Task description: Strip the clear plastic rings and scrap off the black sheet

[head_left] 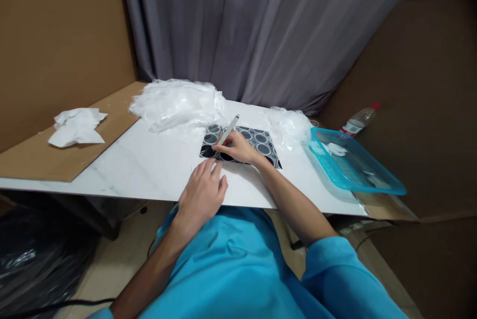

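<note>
A black and grey sheet with a circle pattern [264, 148] lies flat on the white table. Over its left part, my right hand [238, 147] is closed around a slim whitish pen-like tool [230, 128], tilted with its upper end to the right. The tool's tip is too small to make out, so I cannot tell whether it is a pen or a knife. My left hand [203, 187] rests palm down on the table, fingers stretched out, with the fingertips at the sheet's near left edge.
Behind the sheet sits a large heap of clear plastic bags [179, 105], with a smaller heap [288, 127] to its right. A blue plastic basket [337, 177] stands at the right, beside a bottle with a red cap [360, 120]. Crumpled white tissue [78, 127] lies on cardboard [40, 162] at left.
</note>
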Tool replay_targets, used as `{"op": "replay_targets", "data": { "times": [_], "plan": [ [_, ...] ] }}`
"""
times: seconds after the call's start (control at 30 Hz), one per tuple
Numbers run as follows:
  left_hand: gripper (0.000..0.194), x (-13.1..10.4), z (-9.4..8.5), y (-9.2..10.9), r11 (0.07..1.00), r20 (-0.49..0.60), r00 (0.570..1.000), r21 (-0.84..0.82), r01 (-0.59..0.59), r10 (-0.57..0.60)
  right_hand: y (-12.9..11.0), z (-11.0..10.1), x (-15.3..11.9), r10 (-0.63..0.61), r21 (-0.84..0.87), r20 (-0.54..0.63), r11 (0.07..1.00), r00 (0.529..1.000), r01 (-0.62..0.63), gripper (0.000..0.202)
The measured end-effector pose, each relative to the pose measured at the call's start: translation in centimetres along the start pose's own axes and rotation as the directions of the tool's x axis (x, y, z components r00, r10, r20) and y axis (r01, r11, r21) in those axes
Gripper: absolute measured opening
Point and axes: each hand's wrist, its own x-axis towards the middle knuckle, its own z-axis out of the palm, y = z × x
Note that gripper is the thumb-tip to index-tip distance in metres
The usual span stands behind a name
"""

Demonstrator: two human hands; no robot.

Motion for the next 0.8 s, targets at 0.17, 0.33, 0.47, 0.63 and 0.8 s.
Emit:
{"op": "replay_targets", "data": {
  "times": [0.17, 0.33, 0.47, 0.63, 0.8],
  "plan": [
    [0.042, 0.0, -0.3, -0.5, 1.000, 0.011, 1.000, -0.023, -0.016, 0.017, 2.5, -4.3, -2.0, 0.061, 0.020, -0.169, 0.998, 0.984, -0.059, 0.045],
    [0.040, 1.7, -0.9, -0.6, 0.996, -0.016, 0.998, -0.059, -0.065, 0.064, 6.5, -9.3, -5.9, 0.137, -0.026, -0.282, 0.988, 0.950, -0.150, 0.044],
    [0.039, 5.3, -0.8, 2.3, 0.971, 0.043, 0.974, -0.099, -0.217, 0.222, 9.3, -10.5, -9.8, 0.215, 0.033, -0.367, 0.975, 0.905, -0.218, 0.045],
    [0.036, 9.7, 2.4, 8.4, 0.879, 0.227, 0.852, -0.041, -0.475, 0.471, 10.8, -9.6, -12.4, 0.268, 0.134, -0.375, 0.963, 0.888, -0.234, 0.046],
    [0.035, 13.1, 5.7, 11.5, 0.794, 0.278, 0.761, -0.005, -0.608, 0.586, 11.3, -10.0, -12.4, 0.223, 0.116, -0.366, 0.974, 0.903, -0.194, 0.043]
  ]
}}
